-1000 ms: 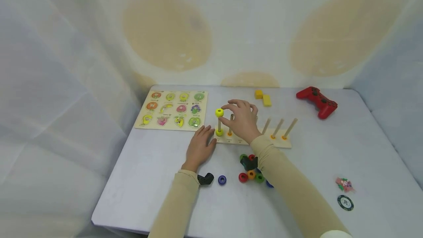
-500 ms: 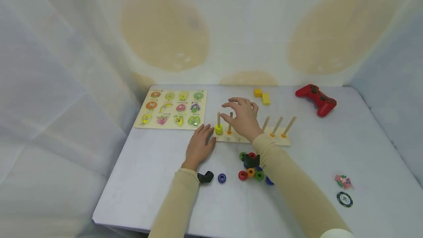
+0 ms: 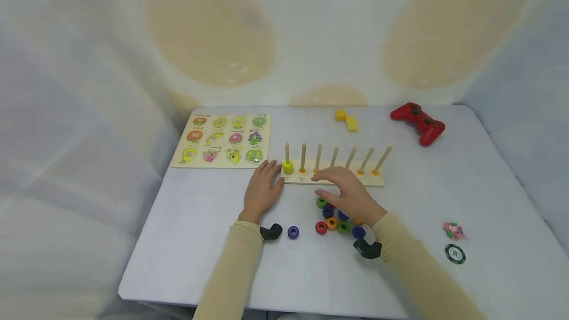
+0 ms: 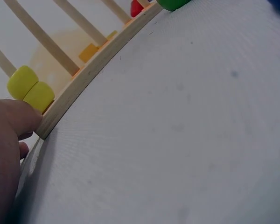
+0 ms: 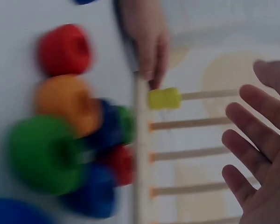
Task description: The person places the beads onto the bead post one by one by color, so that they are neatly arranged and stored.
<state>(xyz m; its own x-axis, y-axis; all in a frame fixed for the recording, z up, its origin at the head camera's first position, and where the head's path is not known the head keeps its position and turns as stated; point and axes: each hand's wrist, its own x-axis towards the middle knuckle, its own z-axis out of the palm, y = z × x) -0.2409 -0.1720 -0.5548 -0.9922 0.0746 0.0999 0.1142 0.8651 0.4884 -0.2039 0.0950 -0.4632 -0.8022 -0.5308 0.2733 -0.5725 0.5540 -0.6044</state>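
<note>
A wooden peg board [image 3: 293, 179] with a row of upright pegs lies across the table. Two yellow beads [image 4: 31, 88] are stacked on its leftmost peg. My left hand [image 3: 260, 194] rests at the board's left end, its thumb against the end beside the lower yellow bead. Fingers apart and holding nothing, my right hand [image 3: 351, 196] hovers over a cluster of loose beads in front of the board. That cluster includes a red bead [image 3: 321, 227], an orange bead [image 3: 331, 223], a green bead [image 3: 343, 227] and a blue bead [image 3: 358, 232]; the hand partly hides others.
A single blue bead [image 3: 293, 231] lies left of the cluster. Behind the left hand is a fruit puzzle board [image 3: 225, 135]. Yellow blocks [image 3: 351, 123] and a red game controller [image 3: 420, 121] are at the back. A poker chip [image 3: 455, 254] and a pink trinket [image 3: 454, 231] lie right.
The upper yellow bead has dropped from the right hand down the leftmost peg onto the lower one. The right hand has since come back toward the loose beads. The left hand stays at the board.
</note>
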